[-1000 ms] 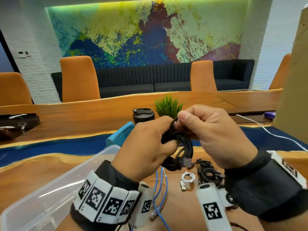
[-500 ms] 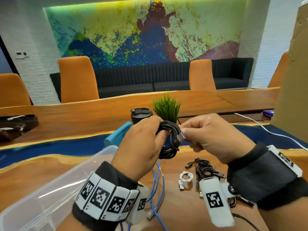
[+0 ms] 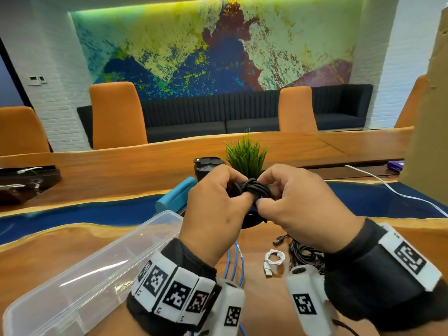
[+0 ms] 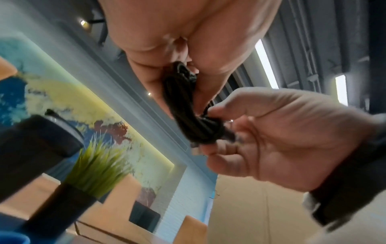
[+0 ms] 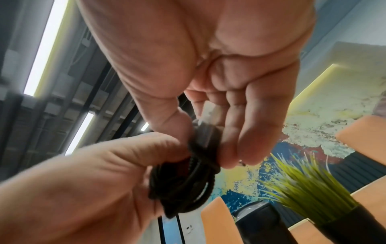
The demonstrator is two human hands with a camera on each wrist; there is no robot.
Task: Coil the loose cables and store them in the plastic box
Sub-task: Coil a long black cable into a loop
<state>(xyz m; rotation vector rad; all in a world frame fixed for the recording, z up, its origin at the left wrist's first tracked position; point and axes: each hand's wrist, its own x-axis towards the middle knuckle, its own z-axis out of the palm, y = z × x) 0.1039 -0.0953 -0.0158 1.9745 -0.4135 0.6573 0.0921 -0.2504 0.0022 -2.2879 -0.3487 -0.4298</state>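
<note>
Holding the black cable (image 3: 252, 189) up above the surface (image 3: 48, 248), we have it gathered into a tight bundle of loops. Our left hand (image 3: 213, 209) curls round one side of the bundle, and our right hand (image 3: 298, 202) pinches the other side, with the plug end against its fingers (image 5: 248, 132) in the right wrist view. A turn of cable crosses over the loops, so we judge this coil to be nearly tied off, though not yet stored.

Our plastic box (image 3: 80, 282) sits open on the surface to the left, and we see no cable in the part that shows. Below our hands lie a blue cable (image 3: 234, 265), a small white cable (image 3: 274, 259) and a tangle of dark cables (image 3: 303, 253), all loose. By our reckoning, then, most of the job remains: this bundle must go into the box, and the others need coiling and storing in turn.
</note>
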